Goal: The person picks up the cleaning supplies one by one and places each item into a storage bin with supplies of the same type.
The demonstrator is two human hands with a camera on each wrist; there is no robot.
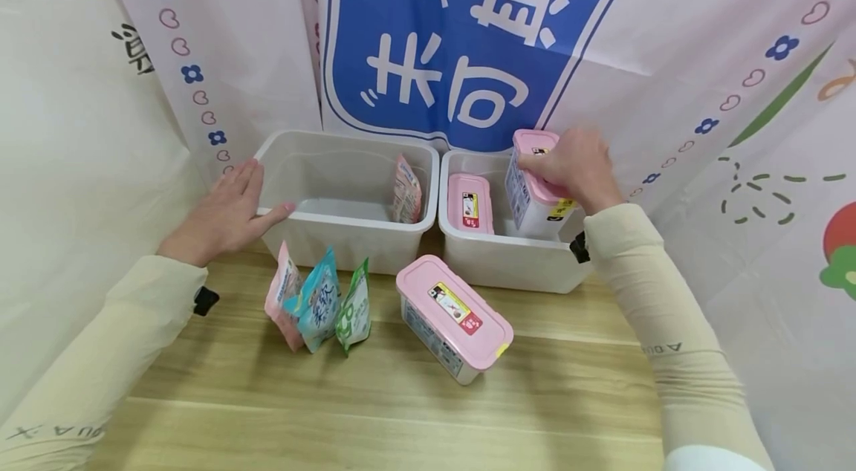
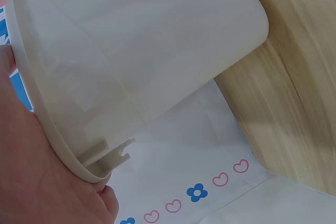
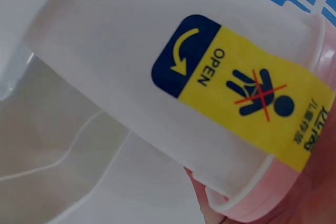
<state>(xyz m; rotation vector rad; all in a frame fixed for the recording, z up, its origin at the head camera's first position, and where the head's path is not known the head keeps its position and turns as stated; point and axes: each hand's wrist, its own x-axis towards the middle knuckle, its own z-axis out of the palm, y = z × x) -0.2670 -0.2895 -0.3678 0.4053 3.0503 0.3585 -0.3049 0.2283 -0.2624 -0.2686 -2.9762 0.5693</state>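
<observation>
My right hand (image 1: 578,166) grips a white plastic box with a pink lid (image 1: 524,196) from above, thumb across the lid. The box stands tilted, partly inside the right bin (image 1: 515,255). Its end, with a yellow "OPEN" label (image 3: 252,93), fills the right wrist view. A second pink-lidded box (image 1: 458,203) lies in that bin's left part. My left hand (image 1: 224,215) rests at the left corner of the left bin (image 1: 348,244), fingers straight and thumb stretched over the front rim. The bin's rim (image 2: 50,135) runs along this hand in the left wrist view.
One pink pouch (image 1: 406,192) stands at the right end of the left bin. On the wooden table (image 1: 321,411), a pink pouch (image 1: 284,300), a blue pouch (image 1: 319,304) and a green pouch (image 1: 356,307) stand before it. Another pink-lidded box (image 1: 455,315) sits right of them. Printed cloth (image 1: 267,25) hangs behind.
</observation>
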